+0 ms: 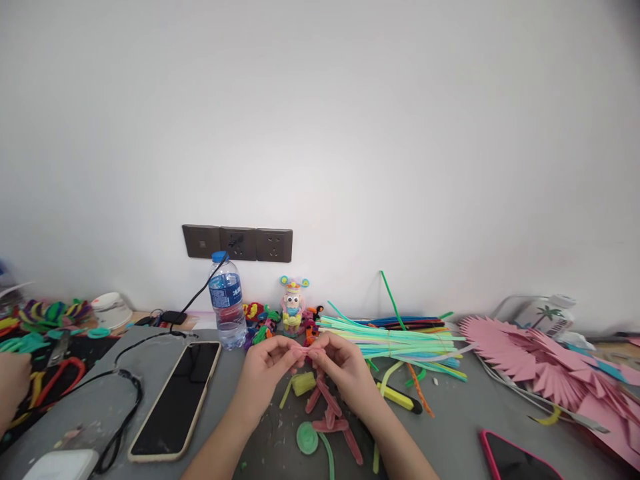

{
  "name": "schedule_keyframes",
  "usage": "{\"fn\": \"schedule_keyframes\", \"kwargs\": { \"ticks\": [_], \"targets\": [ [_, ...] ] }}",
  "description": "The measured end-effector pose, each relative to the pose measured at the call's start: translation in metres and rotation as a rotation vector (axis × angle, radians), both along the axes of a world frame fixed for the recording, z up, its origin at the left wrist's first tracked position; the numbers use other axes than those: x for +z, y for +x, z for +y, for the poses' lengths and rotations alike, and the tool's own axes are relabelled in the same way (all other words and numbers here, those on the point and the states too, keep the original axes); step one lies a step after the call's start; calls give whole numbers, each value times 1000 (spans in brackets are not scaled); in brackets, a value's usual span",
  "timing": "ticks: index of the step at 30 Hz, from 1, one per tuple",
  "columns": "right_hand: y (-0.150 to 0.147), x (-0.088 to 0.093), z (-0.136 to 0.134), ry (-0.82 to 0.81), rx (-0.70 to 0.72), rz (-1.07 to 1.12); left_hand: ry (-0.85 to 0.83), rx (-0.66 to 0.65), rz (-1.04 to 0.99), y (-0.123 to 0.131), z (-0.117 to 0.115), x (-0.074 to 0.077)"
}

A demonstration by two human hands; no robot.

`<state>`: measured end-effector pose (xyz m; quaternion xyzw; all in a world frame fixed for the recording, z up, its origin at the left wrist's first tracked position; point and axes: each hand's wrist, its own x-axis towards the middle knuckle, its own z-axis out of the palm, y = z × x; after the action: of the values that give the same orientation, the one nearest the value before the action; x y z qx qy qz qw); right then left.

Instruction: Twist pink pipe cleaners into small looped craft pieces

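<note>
My left hand point(273, 367) and my right hand point(340, 363) meet over the middle of the table. Each pinches one end of a short pink pipe cleaner point(306, 349). Below them on the table lie several bent pink pipe cleaner pieces point(330, 425). A rolled yellow piece point(303, 383) is just under my left hand. Nearer to me is a flat green coil point(307, 438) with a green strip beside it. Past my fingers, against the wall, stands a small colourful figure point(293, 307) with round eyes.
A water bottle point(227, 303) and a phone point(177, 400) with a cable stand left. Bundled pipe cleaners point(390, 340) and a yellow-black cutter point(400, 398) lie right. Farther right are folded pink paper point(545, 367) and a red-edged phone point(517, 460). Another person's hand point(13, 387) is at far left, near red-handled scissors point(63, 380).
</note>
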<state>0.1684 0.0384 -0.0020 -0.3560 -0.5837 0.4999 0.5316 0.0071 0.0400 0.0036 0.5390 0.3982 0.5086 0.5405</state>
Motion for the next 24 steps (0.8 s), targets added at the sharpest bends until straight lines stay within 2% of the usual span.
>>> {"fn": "schedule_keyframes", "kwargs": {
  "ticks": [8,13,21,24],
  "targets": [
    [3,-3,1,-94,94,62,14,-25,-89,0,0,-6],
    [0,-1,-2,-128,160,92,41,-14,-59,0,0,-6],
    [2,5,-9,-262,397,233,20,-59,-113,2,-3,-4],
    [2,6,-10,-316,438,273,45,-88,-112,1,-4,-3]
  ]
}}
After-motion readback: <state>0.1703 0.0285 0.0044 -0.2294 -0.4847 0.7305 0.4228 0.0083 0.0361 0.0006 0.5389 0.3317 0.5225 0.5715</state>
